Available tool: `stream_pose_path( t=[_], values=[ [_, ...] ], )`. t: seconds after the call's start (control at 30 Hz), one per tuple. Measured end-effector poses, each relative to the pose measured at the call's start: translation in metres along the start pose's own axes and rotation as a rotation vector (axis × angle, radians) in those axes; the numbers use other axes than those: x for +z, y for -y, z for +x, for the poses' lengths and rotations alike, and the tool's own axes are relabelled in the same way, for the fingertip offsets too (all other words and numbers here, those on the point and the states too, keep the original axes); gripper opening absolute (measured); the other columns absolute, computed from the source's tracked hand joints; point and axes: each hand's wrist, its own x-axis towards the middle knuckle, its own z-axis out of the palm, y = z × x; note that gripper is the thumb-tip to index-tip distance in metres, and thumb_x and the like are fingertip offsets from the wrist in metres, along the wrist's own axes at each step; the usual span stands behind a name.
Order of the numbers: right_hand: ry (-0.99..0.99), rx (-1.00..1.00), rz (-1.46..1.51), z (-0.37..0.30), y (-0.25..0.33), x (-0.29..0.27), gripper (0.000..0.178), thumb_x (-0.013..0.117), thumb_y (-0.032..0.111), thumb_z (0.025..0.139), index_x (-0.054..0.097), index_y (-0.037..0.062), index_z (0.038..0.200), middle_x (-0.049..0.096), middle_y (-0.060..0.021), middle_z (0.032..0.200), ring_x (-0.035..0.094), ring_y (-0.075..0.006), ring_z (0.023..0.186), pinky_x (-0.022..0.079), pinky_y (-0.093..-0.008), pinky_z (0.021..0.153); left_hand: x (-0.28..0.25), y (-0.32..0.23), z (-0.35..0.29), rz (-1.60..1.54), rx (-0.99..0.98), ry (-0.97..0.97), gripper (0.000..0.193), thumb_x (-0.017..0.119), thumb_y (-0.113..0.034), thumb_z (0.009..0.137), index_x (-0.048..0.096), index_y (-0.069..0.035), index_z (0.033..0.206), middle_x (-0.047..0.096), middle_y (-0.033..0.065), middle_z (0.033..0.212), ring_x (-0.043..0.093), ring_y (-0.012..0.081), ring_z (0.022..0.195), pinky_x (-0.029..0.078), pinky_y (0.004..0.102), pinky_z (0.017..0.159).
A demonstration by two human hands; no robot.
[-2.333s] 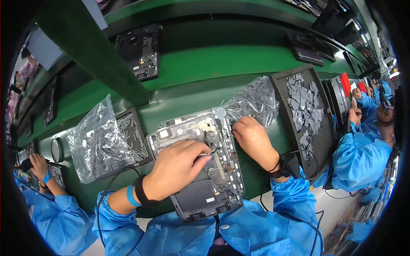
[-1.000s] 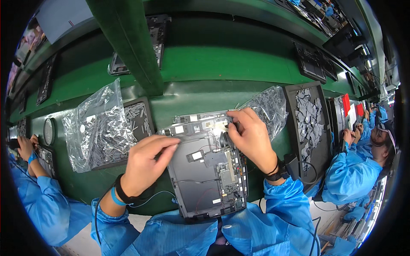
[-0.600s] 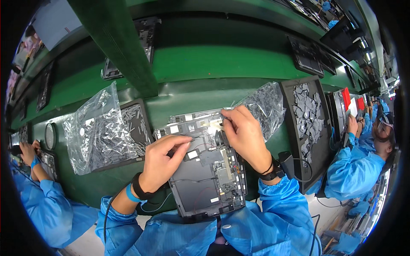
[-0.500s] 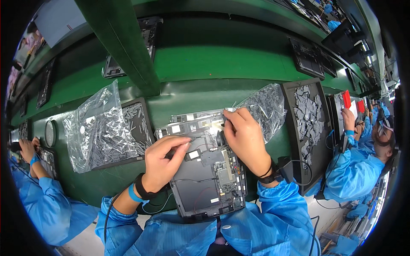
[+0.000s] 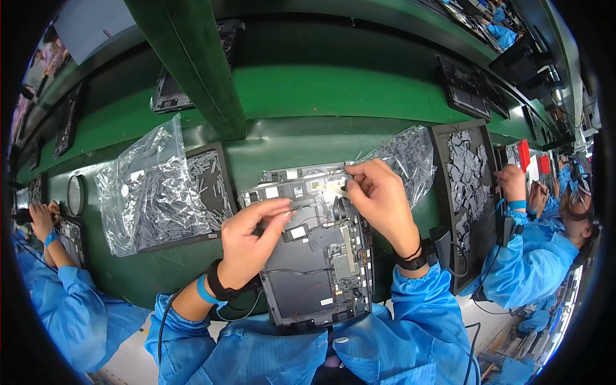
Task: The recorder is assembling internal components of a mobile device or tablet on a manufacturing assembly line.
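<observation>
An opened laptop chassis (image 5: 298,282) lies in front of me, its circuit board (image 5: 346,263) and thin cables exposed. My left hand (image 5: 251,239) hovers over its left side, thumb and forefinger pinched on a small dark strip (image 5: 295,208). At the far right part of the chassis is my right hand (image 5: 383,200), its thumb and forefinger drawn together by the metallic far edge. Whatever they grip, if anything, is too small to make out. A white-labelled black part (image 5: 296,233) sits on the chassis between the hands.
To the left, a clear bag of grey strips (image 5: 151,205) overlaps a dark tray (image 5: 221,173). Another bag (image 5: 410,157) and a tray of grey pieces (image 5: 459,250) lie right. A green post (image 5: 192,70) rises beyond. Co-workers' hands (image 5: 513,183) (image 5: 42,221) work on both sides.
The whole view has shifted slightly, with the chassis appearing a little further right. My left fingertips now show a small dark strip more plainly. My right hand stays by the far edge.
</observation>
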Motion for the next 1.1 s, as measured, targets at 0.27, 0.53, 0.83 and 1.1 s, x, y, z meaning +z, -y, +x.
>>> stream_pose_path(
  t=[0.27, 0.53, 0.83, 1.1],
  values=[
    [-0.147, -0.198, -0.298, -0.003, -0.006, 0.020, 0.021, 0.062, -0.005, 0.072, 0.058, 0.0008, 0.092, 0.055, -0.0161, 0.082, 0.060, -0.0381, 0.072, 0.050, -0.0452, 0.061, -0.003, -0.020, 0.007, 0.203, 0.045, 0.168, 0.026, 0.063, 0.004, 0.090, 0.060, 0.007, 0.116, 0.071, 0.0113, 0.096, 0.070, 0.0177, 0.091, 0.054, 0.0258, 0.078],
    [-0.247, -0.507, -0.308, -0.003, 0.006, 0.003, 0.021, 0.067, -0.004, 0.076, 0.063, 0.0008, 0.096, 0.062, -0.0135, 0.091, 0.063, -0.0340, 0.075, 0.052, -0.0408, 0.063, -0.004, -0.039, 0.010, 0.134, -0.152, 0.256, 0.024, 0.066, 0.001, 0.089, 0.062, 0.003, 0.113, 0.073, 0.0111, 0.094, 0.071, 0.0173, 0.088, 0.055, 0.0262, 0.074],
    [0.147, -0.093, 0.483, -0.034, 0.029, 0.005, 0.013, 0.068, 0.005, 0.088, 0.070, 0.0003, 0.100, 0.069, -0.0075, 0.089, 0.063, -0.0108, 0.072, 0.050, -0.0238, 0.064, 0.000, -0.058, 0.020, 0.434, 0.412, 0.201, 0.034, 0.074, -0.001, 0.080, 0.063, -0.003, 0.112, 0.071, 0.0096, 0.083, 0.069, 0.0207, 0.072, 0.055, 0.0306, 0.063],
    [0.236, 0.132, 0.994, -0.042, 0.029, 0.011, 0.017, 0.064, 0.008, 0.095, 0.067, -0.0024, 0.107, 0.069, -0.0049, 0.090, 0.061, -0.0073, 0.072, 0.050, -0.0215, 0.063, 0.006, -0.064, 0.017, 0.219, 0.188, 0.236, 0.038, 0.070, 0.002, 0.083, 0.058, -0.003, 0.118, 0.071, 0.0079, 0.083, 0.068, 0.0147, 0.069, 0.054, 0.0265, 0.063]
  ],
)
